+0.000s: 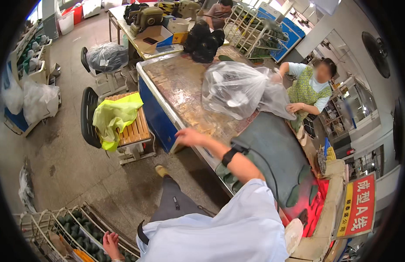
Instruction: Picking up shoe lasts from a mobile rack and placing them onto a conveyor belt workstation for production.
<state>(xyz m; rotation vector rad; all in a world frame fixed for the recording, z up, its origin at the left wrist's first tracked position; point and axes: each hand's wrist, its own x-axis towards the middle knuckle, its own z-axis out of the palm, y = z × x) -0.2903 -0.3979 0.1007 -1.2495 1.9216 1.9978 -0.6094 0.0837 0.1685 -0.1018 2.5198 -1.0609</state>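
While the left hand (110, 244) and right hand (189, 137) hang loosely open, the wire rack (97, 216) runs lengthwise down-right and a red-yellow sign (356, 205) shows characters.

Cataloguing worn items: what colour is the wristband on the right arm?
The wristband is black, showing best in the head view.

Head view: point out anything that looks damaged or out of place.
The tabletop near the right hand looks worn, its brown surface patchy and scuffed. A yellow cloth lies crumpled on the chair's wooden seat, untidy rather than folded.
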